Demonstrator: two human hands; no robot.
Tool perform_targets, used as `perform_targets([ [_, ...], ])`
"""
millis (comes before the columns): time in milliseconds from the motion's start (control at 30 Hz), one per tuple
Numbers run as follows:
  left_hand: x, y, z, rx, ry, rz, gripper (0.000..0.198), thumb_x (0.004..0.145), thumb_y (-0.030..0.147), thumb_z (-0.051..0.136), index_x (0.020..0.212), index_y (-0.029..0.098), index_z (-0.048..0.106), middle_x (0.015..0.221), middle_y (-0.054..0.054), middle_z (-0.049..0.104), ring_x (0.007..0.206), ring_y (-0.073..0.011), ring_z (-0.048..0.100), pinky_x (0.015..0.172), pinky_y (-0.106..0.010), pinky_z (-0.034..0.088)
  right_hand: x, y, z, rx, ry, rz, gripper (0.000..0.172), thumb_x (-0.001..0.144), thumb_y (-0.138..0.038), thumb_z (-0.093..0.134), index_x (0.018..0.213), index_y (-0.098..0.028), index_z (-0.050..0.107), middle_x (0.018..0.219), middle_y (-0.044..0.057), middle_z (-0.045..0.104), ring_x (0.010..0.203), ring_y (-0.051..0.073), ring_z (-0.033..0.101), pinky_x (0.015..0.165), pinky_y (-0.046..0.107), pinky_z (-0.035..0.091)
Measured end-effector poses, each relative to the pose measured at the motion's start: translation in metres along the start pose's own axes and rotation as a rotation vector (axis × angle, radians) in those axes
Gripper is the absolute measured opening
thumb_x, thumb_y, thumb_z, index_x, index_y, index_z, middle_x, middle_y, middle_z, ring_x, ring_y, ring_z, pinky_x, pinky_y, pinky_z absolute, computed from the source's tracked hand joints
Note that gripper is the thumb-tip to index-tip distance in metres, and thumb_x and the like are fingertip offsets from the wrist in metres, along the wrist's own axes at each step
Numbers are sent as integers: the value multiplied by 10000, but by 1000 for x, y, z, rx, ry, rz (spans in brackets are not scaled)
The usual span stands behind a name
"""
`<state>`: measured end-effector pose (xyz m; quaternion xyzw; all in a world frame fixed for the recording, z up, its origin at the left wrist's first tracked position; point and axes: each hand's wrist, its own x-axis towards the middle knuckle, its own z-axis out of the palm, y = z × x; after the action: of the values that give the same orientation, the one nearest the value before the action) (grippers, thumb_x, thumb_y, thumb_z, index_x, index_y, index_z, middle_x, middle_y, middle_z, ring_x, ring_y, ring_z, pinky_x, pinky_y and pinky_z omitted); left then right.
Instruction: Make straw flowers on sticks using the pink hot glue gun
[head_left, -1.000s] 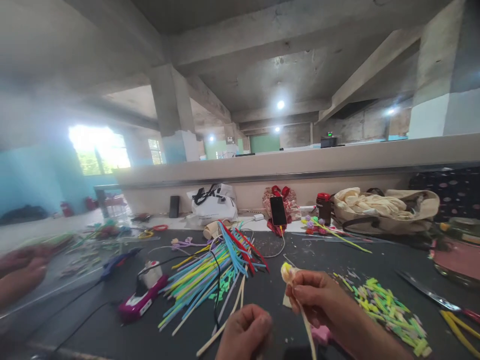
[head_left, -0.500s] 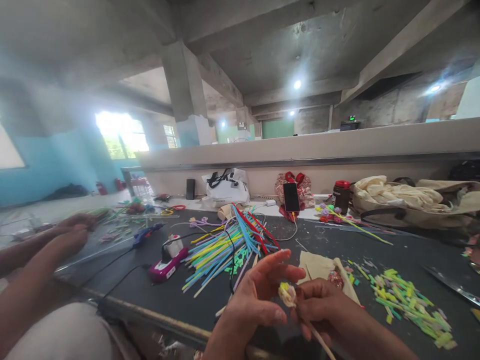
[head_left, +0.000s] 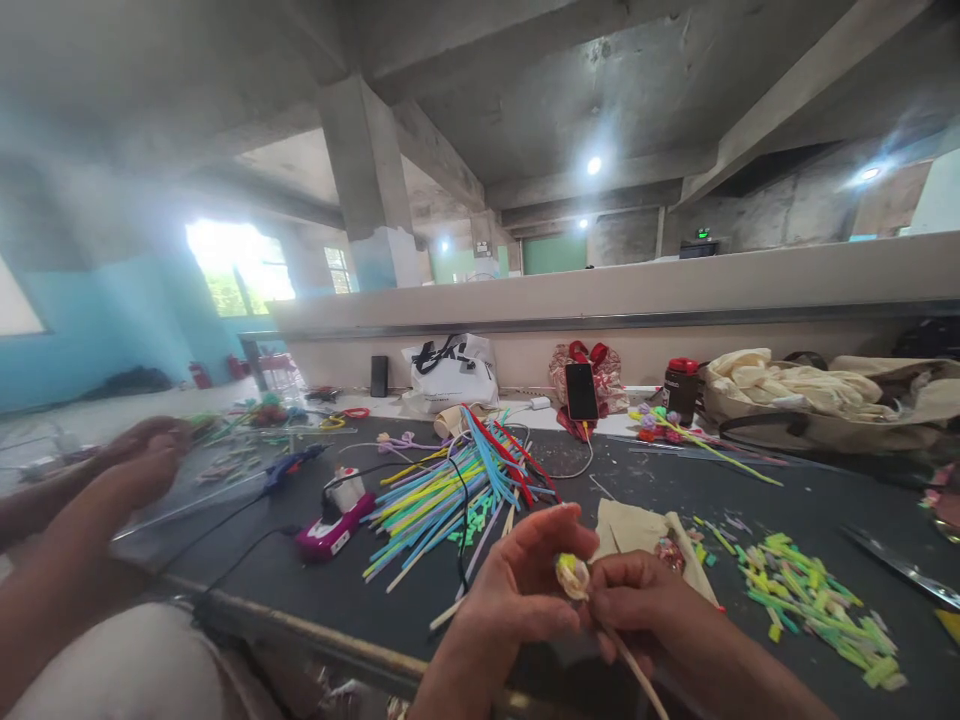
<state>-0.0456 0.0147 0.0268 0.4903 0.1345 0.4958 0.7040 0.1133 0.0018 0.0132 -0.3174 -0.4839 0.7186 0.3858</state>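
Observation:
My right hand pinches a thin stick just below a small yellow and cream flower at its upper end. Cupped around the left side of that flower is my left hand, its thumb and fingers apart; whether a fingertip touches the petals I cannot tell. Behind my right hand lies a beige cloth with a small pinkish bundle on it. Farther right is a loose pile of short yellow and green cut pieces.
A heap of coloured fuzzy stems lies left of my hands. Beside it are a purple power strip with cables and a blue glue gun. Scissors lie far right. A phone leans at the back. Another person's hands work at left.
The flower has turned a little on its stick, and my left fingers have curled closer over it. The other person's hands have shifted slightly.

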Motion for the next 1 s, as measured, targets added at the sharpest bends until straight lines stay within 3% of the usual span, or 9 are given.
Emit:
perform_targets([
  [100, -1, -5, -2, 17, 189, 34, 659, 401, 319, 801, 1021, 206, 606, 1121, -90, 585, 1004, -257, 503, 727, -288, 449, 1, -4, 0, -57, 59, -36, 157, 669, -247, 641, 605, -113, 592, 461, -17, 578, 334, 22, 378, 347, 152, 204],
  [167, -1, -15, -7, 19, 311, -43, 477, 515, 369, 739, 935, 189, 604, 946, -83, 643, 797, -194, 581, 593, -250, 460, 2, -8, -1, -99, 113, -65, 209, 667, -298, 658, 599, -116, 581, 443, -31, 549, 325, 18, 360, 340, 152, 194],
  [233, -2, -29, -13, 49, 388, -162, 287, 617, 369, 675, 802, 180, 562, 680, -23, 634, 504, -96, 540, 395, -163, 354, 5, -13, -4, -132, 145, -109, 273, 662, -368, 667, 593, -121, 572, 416, -57, 494, 310, 14, 329, 334, 153, 200],
  [333, 0, -44, -11, 95, 323, -244, 308, 603, 409, 673, 695, 172, 500, 505, 25, 569, 340, -39, 418, 304, -129, 246, 8, -20, -7, -175, 186, -194, 306, 637, -408, 683, 597, -126, 572, 435, -60, 494, 330, 23, 352, 351, 158, 246],
  [500, 10, -50, 13, 100, 211, -316, 361, 511, 415, 717, 678, 168, 514, 461, 35, 557, 315, -48, 440, 312, -144, 275, 13, -23, -6, -225, 318, -291, 308, 626, -424, 690, 596, -135, 590, 455, -38, 551, 369, 52, 406, 375, 176, 273],
  [600, 14, -50, 21, 97, 160, -320, 410, 441, 463, 735, 610, 137, 553, 410, 38, 522, 279, -22, 369, 300, -155, 226, 16, -19, -7, -180, 325, -305, 315, 633, -434, 684, 612, -131, 603, 435, -30, 560, 359, 55, 413, 377, 177, 267],
  [767, 15, -50, 18, 104, 228, -362, 400, 476, 470, 723, 648, 139, 579, 350, 50, 497, 256, -28, 349, 278, -169, 140, 19, -13, -14, -58, 287, -280, 350, 722, -454, 597, 721, -104, 623, 505, 14, 610, 327, 39, 405, 348, 164, 231],
  [900, 14, -54, 12, 95, 262, -348, 393, 465, 456, 734, 613, 140, 553, 332, 67, 467, 241, -16, 309, 279, -165, 133, 19, -11, -15, -79, 295, -257, 361, 695, -457, 615, 733, -98, 624, 555, 22, 612, 338, 33, 411, 345, 162, 250],
  [1000, 12, -59, 8, 110, 314, -302, 404, 465, 467, 733, 593, 159, 505, 345, 56, 495, 242, -19, 313, 282, -160, 126, 19, -8, -15, -131, 317, -264, 344, 657, -445, 653, 736, -112, 621, 545, -16, 574, 330, 10, 345, 333, 153, 204],
])
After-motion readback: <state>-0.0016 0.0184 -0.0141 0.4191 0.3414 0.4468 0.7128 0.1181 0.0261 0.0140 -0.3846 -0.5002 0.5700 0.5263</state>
